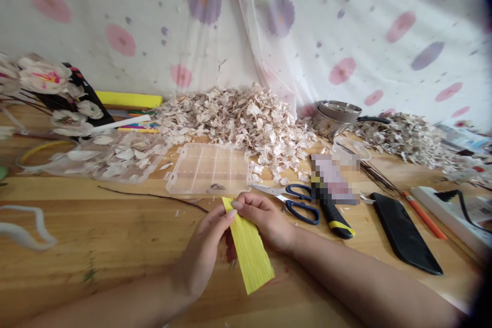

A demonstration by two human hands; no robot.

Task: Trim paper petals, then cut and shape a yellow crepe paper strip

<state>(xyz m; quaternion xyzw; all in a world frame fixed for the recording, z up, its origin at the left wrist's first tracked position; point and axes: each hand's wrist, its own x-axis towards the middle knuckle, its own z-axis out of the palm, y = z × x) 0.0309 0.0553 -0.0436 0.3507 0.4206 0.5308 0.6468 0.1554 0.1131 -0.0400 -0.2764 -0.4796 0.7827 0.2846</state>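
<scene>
Pinching a yellow crepe strip at its top end, left hand and right hand hold it over the counter, fingers closed on it. It looks uncut and unshaped; scissors lie untouched nearby.

Bare wooden table lies left of the hands; scissors (blades parted) crowd the right.
</scene>
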